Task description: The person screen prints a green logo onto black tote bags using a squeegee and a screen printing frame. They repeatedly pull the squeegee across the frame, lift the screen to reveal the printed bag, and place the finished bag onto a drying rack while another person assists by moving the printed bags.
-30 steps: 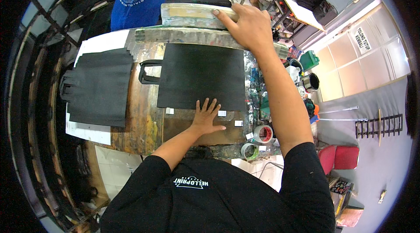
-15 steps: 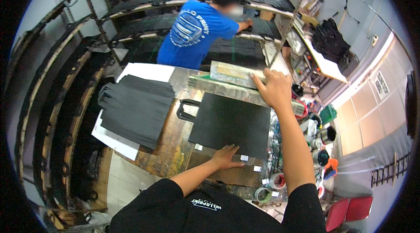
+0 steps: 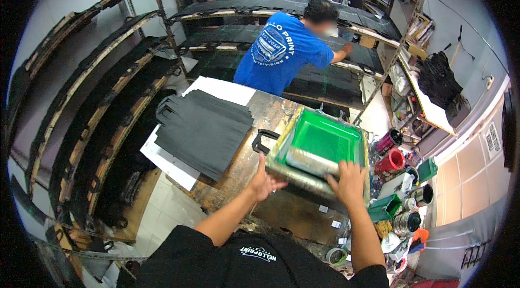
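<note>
A screen-printing frame (image 3: 366,161) with green ink across its mesh (image 3: 325,132) lies lowered over a black fabric bag, whose handle (image 3: 264,139) sticks out at the left. Inside the frame's near side rests a long squeegee (image 3: 309,160). My right hand (image 3: 351,181) is closed on the squeegee's right end. By the frame's near left corner is my left hand (image 3: 264,182), fingers spread and thumb up, holding nothing; whether it touches the frame I cannot tell. The bag's body is hidden beneath the frame.
A stack of black bags (image 3: 208,131) sits on white sheets at the table's left. Ink tubs and a red bucket (image 3: 390,162) crowd the right side. Drying racks (image 3: 92,125) stand left and behind. A co-worker in a blue shirt (image 3: 284,52) leans over the far rack.
The frame has swung down from upright onto the black bag. My right hand has come nearer with the squeegee. My left hand has left the table's near side for the frame's corner.
</note>
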Demonstrator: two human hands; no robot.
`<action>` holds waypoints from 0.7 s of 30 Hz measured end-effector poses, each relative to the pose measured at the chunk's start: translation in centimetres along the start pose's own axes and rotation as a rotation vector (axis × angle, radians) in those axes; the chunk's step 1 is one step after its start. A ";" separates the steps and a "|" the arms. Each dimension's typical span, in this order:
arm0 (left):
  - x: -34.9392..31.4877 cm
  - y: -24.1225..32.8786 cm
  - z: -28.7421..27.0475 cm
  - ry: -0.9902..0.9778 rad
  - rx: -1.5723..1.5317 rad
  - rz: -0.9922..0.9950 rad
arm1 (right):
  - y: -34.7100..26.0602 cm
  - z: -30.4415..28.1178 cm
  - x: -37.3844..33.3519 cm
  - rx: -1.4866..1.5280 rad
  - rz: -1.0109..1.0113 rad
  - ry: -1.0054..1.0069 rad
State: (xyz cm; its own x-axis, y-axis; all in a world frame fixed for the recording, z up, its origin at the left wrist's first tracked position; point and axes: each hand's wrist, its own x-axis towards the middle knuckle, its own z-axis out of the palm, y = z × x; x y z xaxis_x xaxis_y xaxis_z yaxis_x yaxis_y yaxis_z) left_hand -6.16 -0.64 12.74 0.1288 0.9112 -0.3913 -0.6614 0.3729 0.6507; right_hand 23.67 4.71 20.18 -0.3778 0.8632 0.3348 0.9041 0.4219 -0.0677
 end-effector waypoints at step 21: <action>1.1 -8.4 -8.1 0.267 0.101 -0.223 | 0.5 6.6 -3.2 0.035 0.080 -0.428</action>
State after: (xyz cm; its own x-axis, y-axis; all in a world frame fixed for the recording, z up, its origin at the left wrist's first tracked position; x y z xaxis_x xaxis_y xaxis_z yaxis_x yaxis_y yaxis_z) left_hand -6.46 -4.22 1.52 0.0557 0.7326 -0.6784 -0.5608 0.5851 0.5858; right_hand 24.00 4.00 12.91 -0.3623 0.9275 -0.0921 0.9293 0.3519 -0.1122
